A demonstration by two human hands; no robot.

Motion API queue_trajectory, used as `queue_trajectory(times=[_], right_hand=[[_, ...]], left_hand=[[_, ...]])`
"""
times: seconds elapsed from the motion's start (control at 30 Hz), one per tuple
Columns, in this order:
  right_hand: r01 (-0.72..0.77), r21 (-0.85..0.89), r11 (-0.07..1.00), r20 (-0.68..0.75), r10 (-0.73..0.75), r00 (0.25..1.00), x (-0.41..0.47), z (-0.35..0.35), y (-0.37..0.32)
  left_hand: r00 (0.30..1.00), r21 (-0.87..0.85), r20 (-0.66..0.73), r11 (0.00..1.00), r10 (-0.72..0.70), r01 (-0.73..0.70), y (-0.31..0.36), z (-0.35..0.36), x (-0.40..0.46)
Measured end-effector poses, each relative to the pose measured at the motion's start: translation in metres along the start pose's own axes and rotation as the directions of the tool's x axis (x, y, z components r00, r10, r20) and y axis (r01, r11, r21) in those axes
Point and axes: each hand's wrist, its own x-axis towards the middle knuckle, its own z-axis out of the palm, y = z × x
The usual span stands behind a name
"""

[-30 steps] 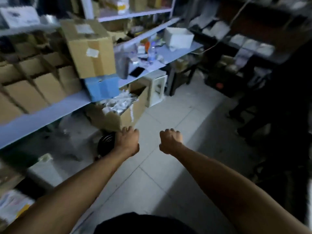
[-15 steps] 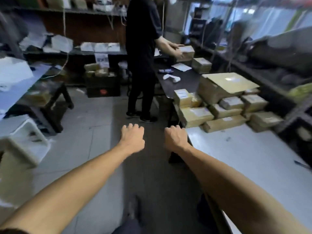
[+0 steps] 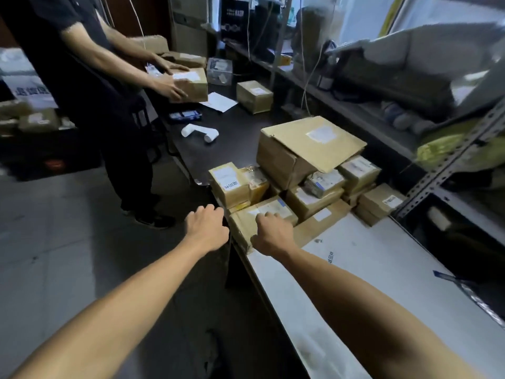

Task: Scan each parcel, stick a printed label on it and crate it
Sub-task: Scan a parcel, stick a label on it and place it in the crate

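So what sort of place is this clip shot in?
Probably a parcel packing or returns room: labelled parcels stacked on a worktable, a label roll nearby, and metal shelving alongside.

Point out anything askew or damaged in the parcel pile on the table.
The large brown cardboard box atop the pile sits tilted, resting unevenly on smaller parcels, its top flap sticking out past its side. The front brown parcel at the table's corner looks dented and overhangs the edge.

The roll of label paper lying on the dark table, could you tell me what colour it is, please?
White. The roll of label paper shows clearly in the head view.
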Motion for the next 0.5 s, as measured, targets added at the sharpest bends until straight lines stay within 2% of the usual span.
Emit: queue_trajectory(times=[0.07, 0.1, 0.17, 0.23, 0.3, 0.33, 0.5], right_hand=[[-0.018, 0.057, 0.998, -0.023, 0.019, 1.000, 0.042, -0.004, -0.005], [-0.036, 0.116, 0.993, -0.030, 0.040, 0.999, 0.061, -0.005, -0.007], [-0.058, 0.256, 0.965, -0.012, 0.063, 0.998, 0.095, -0.007, -0.011], [-0.080, 0.390, 0.917, 0.039, 0.070, 0.997, 0.124, -0.006, -0.014], [-0.121, 0.507, 0.853, 0.103, 0.079, 0.992, 0.149, -0.003, -0.015], [-0.143, 0.547, 0.825, 0.129, 0.085, 0.988, 0.160, 0.000, -0.014], [-0.126, 0.596, 0.793, 0.098, 0.083, 0.992, 0.186, 0.018, -0.003]], left_hand=[[0.993, -0.198, 0.043, 0.973, -0.113, 0.120, -0.004, 0.002, 0.038], [0.978, -0.317, 0.088, 0.926, -0.189, 0.208, -0.007, 0.002, 0.057], [0.928, -0.572, 0.224, 0.731, -0.298, 0.372, -0.010, 0.003, 0.090], [0.885, -0.755, 0.346, 0.466, -0.313, 0.460, -0.011, 0.007, 0.115], [0.868, -0.837, 0.402, 0.269, -0.291, 0.477, -0.010, 0.010, 0.132], [0.863, -0.850, 0.418, 0.214, -0.283, 0.481, -0.011, 0.012, 0.139], [0.852, -0.883, 0.418, 0.081, -0.316, 0.463, -0.011, 0.028, 0.156]])
